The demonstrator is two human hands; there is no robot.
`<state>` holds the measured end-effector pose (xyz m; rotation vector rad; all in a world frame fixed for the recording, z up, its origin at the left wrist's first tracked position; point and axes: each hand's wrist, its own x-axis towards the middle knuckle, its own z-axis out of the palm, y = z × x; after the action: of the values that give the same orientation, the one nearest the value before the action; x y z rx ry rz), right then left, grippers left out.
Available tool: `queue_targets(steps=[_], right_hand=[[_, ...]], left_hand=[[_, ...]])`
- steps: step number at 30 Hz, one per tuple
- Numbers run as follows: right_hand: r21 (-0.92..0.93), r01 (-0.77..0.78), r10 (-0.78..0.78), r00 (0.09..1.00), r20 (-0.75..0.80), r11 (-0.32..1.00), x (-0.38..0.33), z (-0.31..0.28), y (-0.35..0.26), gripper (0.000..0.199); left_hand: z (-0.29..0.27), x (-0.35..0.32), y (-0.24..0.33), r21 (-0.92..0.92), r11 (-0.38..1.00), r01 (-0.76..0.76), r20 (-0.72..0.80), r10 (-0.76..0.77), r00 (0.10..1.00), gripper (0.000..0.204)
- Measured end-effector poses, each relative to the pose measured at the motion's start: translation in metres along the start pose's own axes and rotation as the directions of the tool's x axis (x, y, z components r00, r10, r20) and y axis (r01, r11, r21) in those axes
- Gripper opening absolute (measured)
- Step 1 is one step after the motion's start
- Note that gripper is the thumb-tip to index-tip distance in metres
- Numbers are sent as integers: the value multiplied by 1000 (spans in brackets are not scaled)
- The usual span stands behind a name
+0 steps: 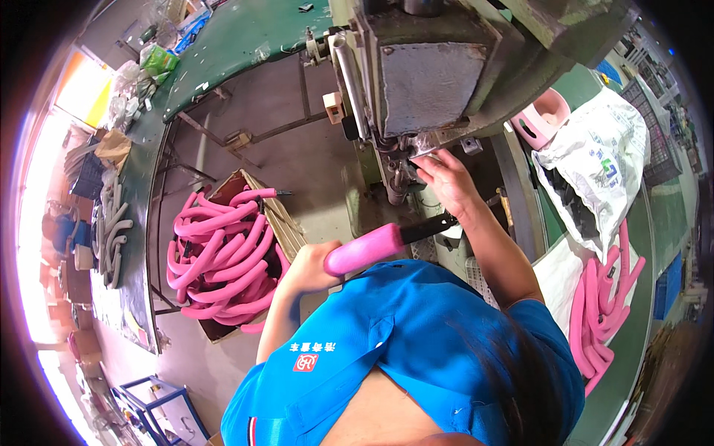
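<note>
My left hand (311,269) is closed around one end of a pink foam-covered tube (364,250). A black flat end piece (428,230) sticks out of the tube's other end, toward the machine. My right hand (448,181) is raised beside the lower tooling (398,178) of a heavy press-like machine (431,85). Its fingers are stretched out and slightly apart, with the fingertips at the metal part under the machine head. Whether they touch a small part there is hard to make out.
On the left, a cardboard box (277,207) is heaped with bent pink foam tubes (223,260). More pink tubes (595,320) lie at right, below a white sack (599,160) and a pink plastic container (543,119). A green-topped table (245,33) stands beyond; grey tubes (113,230) lie far left.
</note>
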<state>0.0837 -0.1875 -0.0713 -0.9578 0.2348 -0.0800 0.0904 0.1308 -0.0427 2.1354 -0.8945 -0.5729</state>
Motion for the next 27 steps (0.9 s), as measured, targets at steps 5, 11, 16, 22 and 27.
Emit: queue_targets(steps=[5, 11, 16, 22, 27], right_hand=[[3, 63, -63, 983, 171, 998, 15, 24, 14, 28], [-166, 225, -179, 950, 255, 960, 32, 18, 32, 26], [87, 2, -10, 996, 94, 996, 22, 26, 12, 10], [-105, 9, 4, 992, 123, 994, -41, 14, -36, 38], [-387, 87, 99, 894, 437, 918, -106, 12, -52, 52]], left_hand=[[7, -25, 1, -210, 969, 128, -104, -152, 983, 29], [18, -24, 13, -139, 972, 187, -63, -198, 978, 28], [24, -21, 17, -88, 983, 161, -105, -170, 980, 27], [30, -14, 35, -58, 996, 72, -60, -75, 995, 26], [43, 7, 52, 314, 912, -264, -221, 341, 914, 40]])
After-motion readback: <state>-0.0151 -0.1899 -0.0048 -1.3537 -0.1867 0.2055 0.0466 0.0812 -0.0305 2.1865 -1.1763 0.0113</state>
